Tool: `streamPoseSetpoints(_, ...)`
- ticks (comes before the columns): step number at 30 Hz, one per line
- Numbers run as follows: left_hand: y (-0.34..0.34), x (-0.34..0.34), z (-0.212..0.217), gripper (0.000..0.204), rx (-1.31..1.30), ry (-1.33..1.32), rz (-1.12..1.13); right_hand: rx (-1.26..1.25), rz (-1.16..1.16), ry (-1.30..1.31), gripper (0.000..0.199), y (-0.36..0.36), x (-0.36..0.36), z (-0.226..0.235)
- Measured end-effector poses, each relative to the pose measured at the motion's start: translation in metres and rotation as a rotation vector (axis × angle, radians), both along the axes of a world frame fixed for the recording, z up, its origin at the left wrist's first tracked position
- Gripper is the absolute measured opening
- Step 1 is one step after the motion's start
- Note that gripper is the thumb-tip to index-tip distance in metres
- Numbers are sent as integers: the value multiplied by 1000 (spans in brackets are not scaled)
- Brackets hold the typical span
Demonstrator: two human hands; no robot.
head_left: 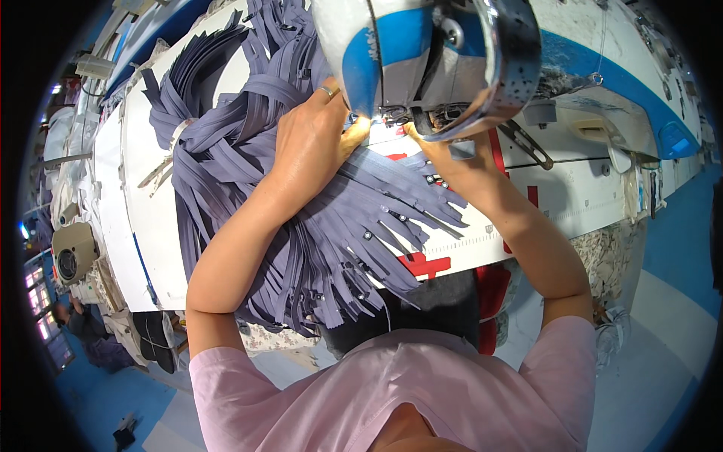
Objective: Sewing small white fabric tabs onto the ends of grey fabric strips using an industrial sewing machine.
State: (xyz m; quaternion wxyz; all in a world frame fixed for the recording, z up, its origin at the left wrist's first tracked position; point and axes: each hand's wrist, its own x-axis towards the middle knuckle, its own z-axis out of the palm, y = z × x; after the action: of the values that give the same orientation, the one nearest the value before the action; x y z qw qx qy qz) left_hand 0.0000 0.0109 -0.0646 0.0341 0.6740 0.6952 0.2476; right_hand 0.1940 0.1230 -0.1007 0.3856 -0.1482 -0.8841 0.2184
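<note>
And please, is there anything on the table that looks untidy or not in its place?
Yes, somewhat: the grey-purple zipper strips lie in a loose, crisscrossed heap beside the sewing machine, and some ends hang past the front edge of the table. No damage to the strips stands out.

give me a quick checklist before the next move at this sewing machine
1. Left hand at the work: ok, its thumb is beside the machine head.
2. Right hand at the work: ok, close to the machine head's other side.
3. Fingertips well away from the machine head: not ok, both hands are close.
4. Zipper strips neatly separated: not ok, many cross and overlap.
5. Needle position: cannot tell, not clearly visible.
</note>
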Motion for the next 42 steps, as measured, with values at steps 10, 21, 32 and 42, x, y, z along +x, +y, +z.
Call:
streamPoseSetpoints(10, -1, -1, -2, 25, 21, 23, -9, -11, 7, 0, 25, -1, 0, 2)
streamPoseSetpoints(21, 1, -5, -8, 23, 110, 32, -27, -107, 57, 41, 21, 2, 1, 10)
streamPoseSetpoints(32, -2, -47, 12, 22, 517, 658, 332, -62, 218, -113, 23, -8, 22, 37)
streamPoseSetpoints(42, 3, -32, 15, 19, 474, 462, -75, 2, 232, -403, 22, -10, 37, 45)
